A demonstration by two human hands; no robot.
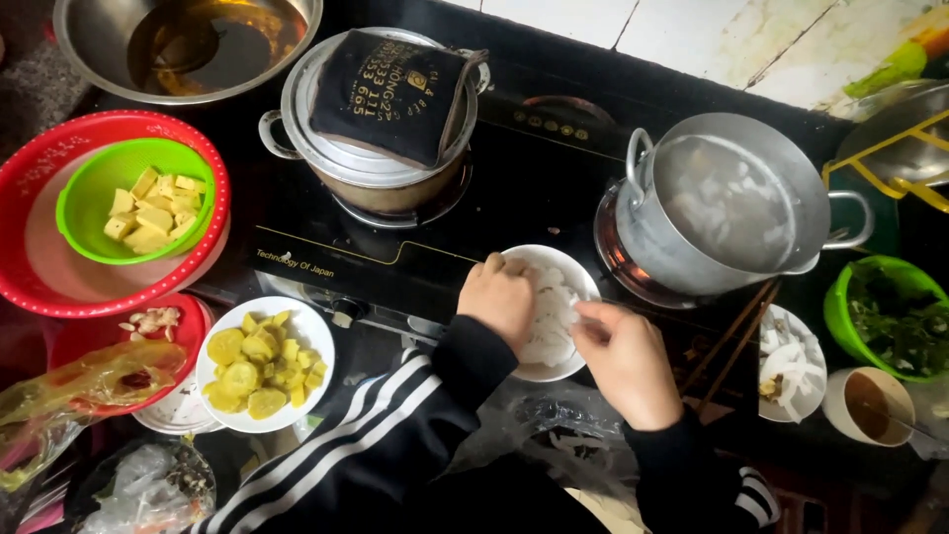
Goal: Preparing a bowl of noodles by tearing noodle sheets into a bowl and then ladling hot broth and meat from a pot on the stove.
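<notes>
While I hold the white bowl (565, 287) of pale slices at the stove's (395, 247) front | left hand (501, 300) curled on rim | right hand (625, 358) pinching a slice | pot (732, 203) of simmering water beside.

Dim overall, soft light from upper right; pale wall (692, 30) there is brightest. Black stove (554, 158) swallows detail. Glare on steel bowl (89, 59) rim & pot lid (306, 109). Steam hazes open pot (727, 198). Slight blur, esp. bottom corners; edges bend a bit.
</notes>
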